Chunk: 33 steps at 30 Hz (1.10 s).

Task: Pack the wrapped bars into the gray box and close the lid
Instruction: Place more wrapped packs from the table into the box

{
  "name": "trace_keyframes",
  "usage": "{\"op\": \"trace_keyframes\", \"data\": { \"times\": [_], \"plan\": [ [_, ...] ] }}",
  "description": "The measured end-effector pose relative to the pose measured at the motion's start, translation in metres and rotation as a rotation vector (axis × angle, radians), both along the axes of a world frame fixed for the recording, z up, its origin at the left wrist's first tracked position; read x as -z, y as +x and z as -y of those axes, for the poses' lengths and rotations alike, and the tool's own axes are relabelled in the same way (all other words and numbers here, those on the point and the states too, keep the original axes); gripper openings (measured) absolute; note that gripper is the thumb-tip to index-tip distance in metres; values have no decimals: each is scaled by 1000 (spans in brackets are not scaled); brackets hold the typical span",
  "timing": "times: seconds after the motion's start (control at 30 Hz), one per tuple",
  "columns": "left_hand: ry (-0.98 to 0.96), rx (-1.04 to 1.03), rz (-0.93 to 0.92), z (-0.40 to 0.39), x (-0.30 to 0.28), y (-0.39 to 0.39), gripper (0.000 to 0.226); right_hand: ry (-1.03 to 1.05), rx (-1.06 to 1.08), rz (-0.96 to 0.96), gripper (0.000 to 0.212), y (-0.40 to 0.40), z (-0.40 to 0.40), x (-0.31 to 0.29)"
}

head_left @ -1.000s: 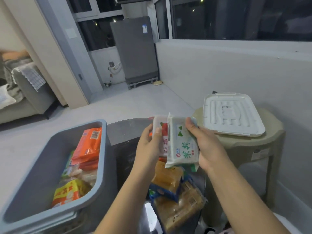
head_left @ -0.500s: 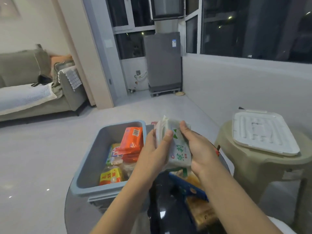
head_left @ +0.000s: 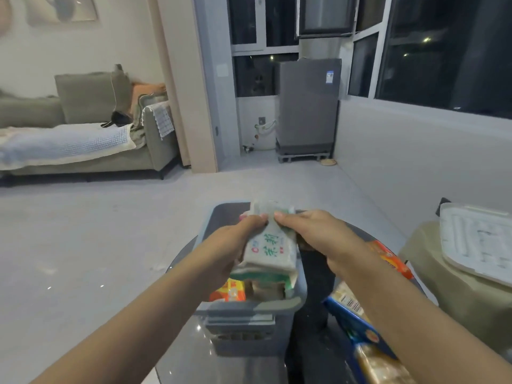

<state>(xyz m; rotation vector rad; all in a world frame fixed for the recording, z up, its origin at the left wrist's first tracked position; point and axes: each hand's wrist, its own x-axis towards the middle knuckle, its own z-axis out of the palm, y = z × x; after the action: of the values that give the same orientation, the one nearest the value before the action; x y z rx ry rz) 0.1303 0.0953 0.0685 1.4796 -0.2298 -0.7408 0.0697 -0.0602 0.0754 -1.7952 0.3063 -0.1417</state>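
Both hands hold a small stack of white wrapped bars (head_left: pixel 268 250) with green print right over the gray box (head_left: pixel 250 306). My left hand (head_left: pixel 235 239) grips the stack's left side, thumb on top. My right hand (head_left: pixel 313 234) pinches the far right edge. Under the stack, an orange and yellow wrapped bar (head_left: pixel 228 292) and other packets lie inside the box. The white lid (head_left: pixel 476 245) rests on a beige stool (head_left: pixel 454 289) at the right.
The box stands on a dark round glass table (head_left: pixel 313 342). More wrapped bars lie on it to the right: an orange one (head_left: pixel 390 259), a blue-edged one (head_left: pixel 352 314) and a brown one (head_left: pixel 382 367). Beyond are open floor, a sofa and a gray appliance.
Both hands carried the white bars left from above the table's loose pile and lowered them over the gray box. The stack has tilted from upright to nearly flat. The view swung left.
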Motion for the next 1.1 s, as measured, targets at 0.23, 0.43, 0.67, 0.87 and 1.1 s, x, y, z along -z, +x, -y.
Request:
{"op": "trace_keyframes", "data": {
  "times": [0.23, 0.43, 0.67, 0.87, 1.1],
  "plan": [
    [109, 90, -195, -12, 23, 10, 48, -528, -75, -147, 44, 14, -3, 17],
    [149, 150, -277, -15, 28, 22, 51, -951, -126, -206, 58, 30, -1, 21],
    [211, 218, -274, 1, 43, 28, 40, -878, -202, -159, 39, 34, 6, 38],
    [371, 328, -267, 3, 40, 37, 39, -500, -140, 34, 30, 26, 13, 62],
    [456, 447, -299, 4, 37, 47, 28, -448, -130, 38, 27, 29, 12, 69]
  ]
}}
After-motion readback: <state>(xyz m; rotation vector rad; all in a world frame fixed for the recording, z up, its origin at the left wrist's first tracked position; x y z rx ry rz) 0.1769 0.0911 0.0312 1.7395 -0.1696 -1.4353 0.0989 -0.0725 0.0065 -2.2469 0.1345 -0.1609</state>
